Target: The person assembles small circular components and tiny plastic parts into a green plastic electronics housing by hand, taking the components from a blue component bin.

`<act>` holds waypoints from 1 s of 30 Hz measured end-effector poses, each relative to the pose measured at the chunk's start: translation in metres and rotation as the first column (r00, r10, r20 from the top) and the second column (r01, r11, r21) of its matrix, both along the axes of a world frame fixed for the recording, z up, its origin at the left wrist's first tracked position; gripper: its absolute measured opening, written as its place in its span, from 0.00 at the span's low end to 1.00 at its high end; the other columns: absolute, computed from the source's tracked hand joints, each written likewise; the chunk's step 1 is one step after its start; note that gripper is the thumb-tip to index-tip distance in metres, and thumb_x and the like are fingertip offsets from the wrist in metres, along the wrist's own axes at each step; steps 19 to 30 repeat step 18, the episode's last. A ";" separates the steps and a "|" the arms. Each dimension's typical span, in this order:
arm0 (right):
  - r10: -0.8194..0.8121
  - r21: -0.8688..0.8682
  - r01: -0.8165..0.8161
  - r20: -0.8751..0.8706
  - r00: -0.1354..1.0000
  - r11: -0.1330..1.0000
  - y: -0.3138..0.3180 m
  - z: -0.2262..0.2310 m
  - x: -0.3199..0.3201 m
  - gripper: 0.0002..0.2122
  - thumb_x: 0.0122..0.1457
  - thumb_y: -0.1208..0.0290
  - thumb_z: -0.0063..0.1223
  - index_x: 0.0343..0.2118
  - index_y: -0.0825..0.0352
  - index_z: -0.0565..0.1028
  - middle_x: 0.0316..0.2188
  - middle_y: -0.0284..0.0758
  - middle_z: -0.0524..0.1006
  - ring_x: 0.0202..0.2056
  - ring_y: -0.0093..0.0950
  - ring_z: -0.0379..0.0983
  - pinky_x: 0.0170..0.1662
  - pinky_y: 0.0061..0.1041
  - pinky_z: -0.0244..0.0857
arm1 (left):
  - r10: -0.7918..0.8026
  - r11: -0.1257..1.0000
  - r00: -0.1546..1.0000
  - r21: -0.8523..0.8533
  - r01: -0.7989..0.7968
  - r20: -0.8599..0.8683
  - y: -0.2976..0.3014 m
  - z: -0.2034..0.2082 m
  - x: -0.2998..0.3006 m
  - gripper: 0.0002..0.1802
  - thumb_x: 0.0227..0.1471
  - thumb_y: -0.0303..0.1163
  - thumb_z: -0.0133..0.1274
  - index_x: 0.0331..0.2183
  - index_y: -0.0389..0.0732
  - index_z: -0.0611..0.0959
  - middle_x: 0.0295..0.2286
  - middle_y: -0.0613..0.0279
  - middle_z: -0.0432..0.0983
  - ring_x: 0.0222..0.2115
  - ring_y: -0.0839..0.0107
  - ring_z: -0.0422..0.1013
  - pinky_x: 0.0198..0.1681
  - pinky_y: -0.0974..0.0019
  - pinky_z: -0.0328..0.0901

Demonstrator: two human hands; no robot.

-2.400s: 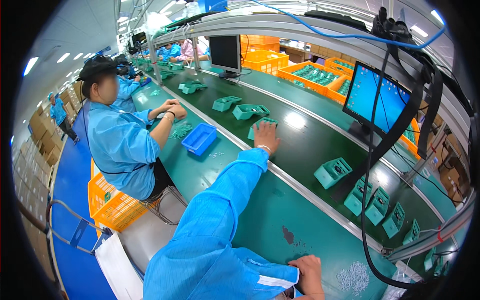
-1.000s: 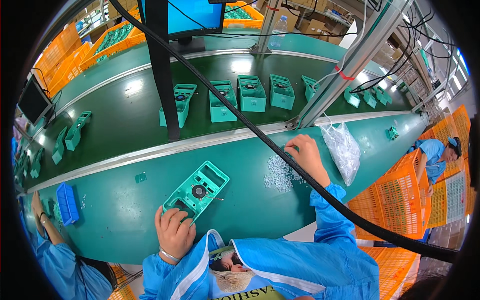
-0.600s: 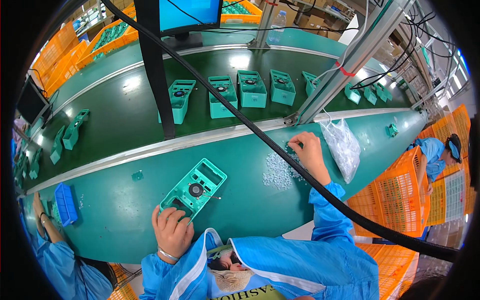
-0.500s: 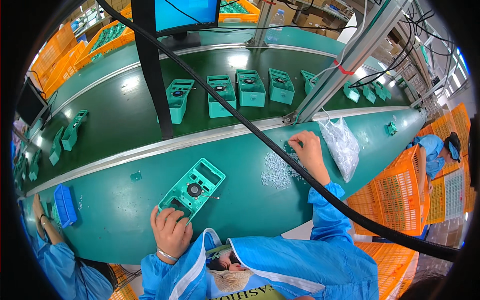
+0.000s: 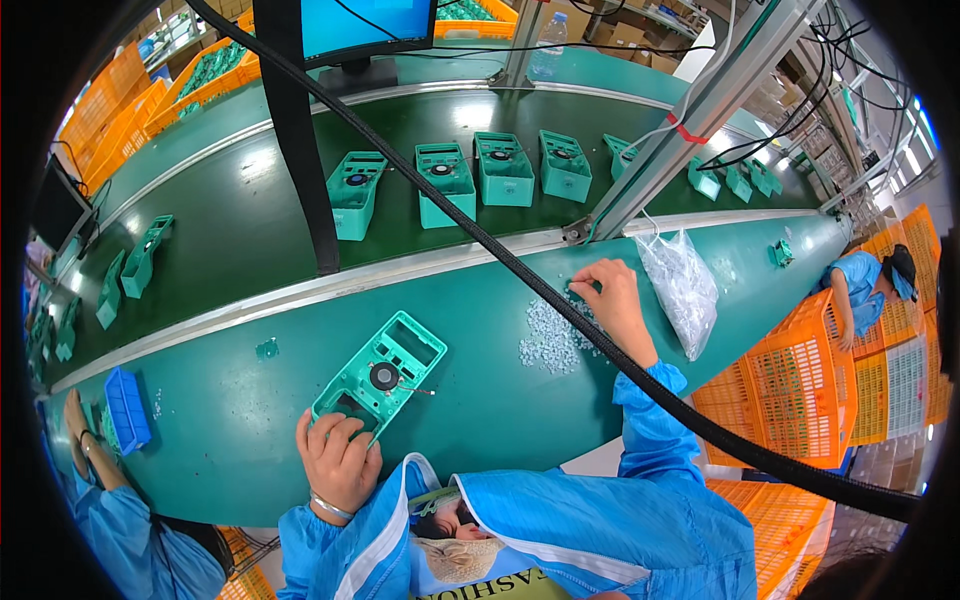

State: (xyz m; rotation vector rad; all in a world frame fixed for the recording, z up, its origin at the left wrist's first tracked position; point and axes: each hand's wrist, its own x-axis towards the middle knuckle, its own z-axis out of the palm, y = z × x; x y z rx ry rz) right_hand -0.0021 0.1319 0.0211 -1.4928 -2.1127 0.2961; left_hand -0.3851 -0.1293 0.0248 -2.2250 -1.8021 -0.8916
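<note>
My left hand [image 5: 341, 459] grips the near end of a green plastic housing [image 5: 412, 343], which lies tilted on the bench in front of me. A round black speaker [image 5: 384, 376] sits in the housing, with a short wire sticking out to its right. My right hand [image 5: 612, 300] is at the far edge of a pile of small pale grey plastic pieces [image 5: 548, 342]. Its thumb and forefinger are pinched together; whatever is between them is too small to make out. Beside that hand lies a clear plastic bag [image 5: 682, 295] of similar pale pieces.
Several similar green housings [image 5: 505, 180] stand on the dark green strip [image 5: 400, 260] beyond the metal rail. A black cable [image 5: 480, 235] crosses the view before a metal post [image 5: 690, 120]. At left, a co-worker's hand [image 5: 75, 418] is near a blue bin [image 5: 127, 410]. Orange crates [image 5: 780, 385] stand right.
My right hand has shifted slightly left at the pile's far edge, its fingertips closer together. My left hand still holds the housing. The co-worker at right has moved an arm.
</note>
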 end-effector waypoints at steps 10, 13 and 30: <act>0.071 0.138 -0.074 0.028 0.997 0.988 -0.002 0.004 -0.001 0.04 0.50 0.73 0.68 0.29 0.61 0.83 0.29 0.30 0.78 0.39 0.35 0.72 0.47 0.37 0.62 | -0.021 1.000 1.000 -0.011 0.021 -0.011 0.002 0.003 0.000 0.09 0.44 0.30 0.62 0.30 0.42 0.81 0.37 0.60 0.78 0.46 0.54 0.71 0.61 0.36 0.57; 0.087 0.197 -0.102 0.083 0.993 0.975 -0.002 0.004 -0.003 0.04 0.49 0.73 0.67 0.28 0.60 0.83 0.28 0.29 0.77 0.39 0.35 0.72 0.48 0.37 0.62 | -0.020 1.000 1.000 -0.003 0.020 -0.007 0.003 0.003 0.000 0.09 0.44 0.30 0.62 0.30 0.42 0.81 0.37 0.60 0.78 0.45 0.54 0.71 0.61 0.37 0.57; 0.116 0.285 -0.164 0.178 0.977 0.944 -0.003 0.007 -0.012 0.03 0.49 0.74 0.67 0.27 0.60 0.82 0.28 0.28 0.76 0.39 0.35 0.72 0.49 0.39 0.62 | 0.006 1.000 1.000 -0.005 -0.006 -0.006 -0.001 0.002 -0.002 0.08 0.41 0.30 0.64 0.29 0.44 0.82 0.37 0.64 0.78 0.45 0.58 0.72 0.61 0.36 0.57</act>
